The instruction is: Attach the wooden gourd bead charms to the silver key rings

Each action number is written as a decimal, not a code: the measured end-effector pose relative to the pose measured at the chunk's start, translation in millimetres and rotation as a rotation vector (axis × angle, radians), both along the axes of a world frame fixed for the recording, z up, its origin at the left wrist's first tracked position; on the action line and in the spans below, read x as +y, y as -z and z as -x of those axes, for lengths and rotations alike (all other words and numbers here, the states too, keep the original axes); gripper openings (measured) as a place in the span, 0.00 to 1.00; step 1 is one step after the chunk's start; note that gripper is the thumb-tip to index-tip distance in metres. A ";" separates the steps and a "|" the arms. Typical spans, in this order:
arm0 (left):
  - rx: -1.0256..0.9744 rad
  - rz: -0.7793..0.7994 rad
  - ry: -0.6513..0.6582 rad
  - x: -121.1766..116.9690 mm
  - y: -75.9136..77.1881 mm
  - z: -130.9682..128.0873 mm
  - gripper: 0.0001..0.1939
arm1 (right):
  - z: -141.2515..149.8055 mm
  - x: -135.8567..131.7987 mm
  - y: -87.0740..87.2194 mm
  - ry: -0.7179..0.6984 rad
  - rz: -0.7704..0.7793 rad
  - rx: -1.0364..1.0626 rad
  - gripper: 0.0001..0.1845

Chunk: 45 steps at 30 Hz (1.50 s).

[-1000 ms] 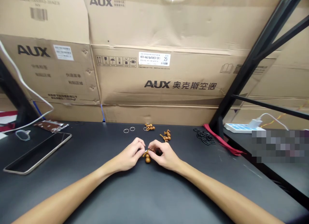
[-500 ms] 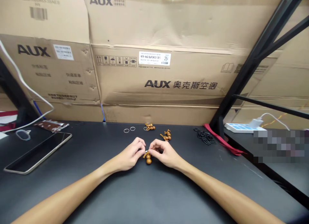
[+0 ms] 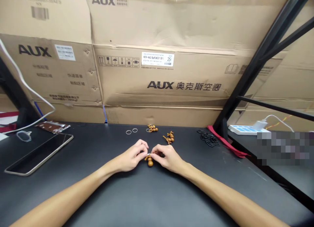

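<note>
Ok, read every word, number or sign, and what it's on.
"AUX": left cardboard
"AUX": upper cardboard
"AUX 奥克斯空调": central cardboard
"KFR-46G/BpR3AES1(B1)": white label
"25": white label
Arrows, glass, umbrella, book signs: central cardboard
"快递面单": left cardboard
"粘贴区域": left cardboard
Other signs, print, left sticker: too small or blurred.

Near the back edge of the surface [image 3: 147, 201], two rings [image 3: 129, 134] are laid left of gourd charms [image 3: 153, 129]; a phone [image 3: 40, 153] is set toward the left edge, a strap [image 3: 226, 140] along the right.
</note>
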State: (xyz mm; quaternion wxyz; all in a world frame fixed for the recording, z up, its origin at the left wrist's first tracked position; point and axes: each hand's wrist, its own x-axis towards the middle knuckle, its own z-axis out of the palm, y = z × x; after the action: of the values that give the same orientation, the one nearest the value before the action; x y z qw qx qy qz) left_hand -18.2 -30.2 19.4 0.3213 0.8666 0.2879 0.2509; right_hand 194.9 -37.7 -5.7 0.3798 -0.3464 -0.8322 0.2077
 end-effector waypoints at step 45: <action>0.134 -0.430 -0.117 4.3 13.3 1.5 0.07 | -7.2 8.7 2.3 0.182 -0.189 -0.273 0.03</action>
State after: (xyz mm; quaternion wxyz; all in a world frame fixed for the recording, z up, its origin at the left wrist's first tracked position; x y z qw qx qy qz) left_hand -19.6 -25.9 6.1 0.0943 0.9116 0.2983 0.2667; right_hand 202.1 -29.0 -8.0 0.3114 -0.4081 -0.8570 0.0442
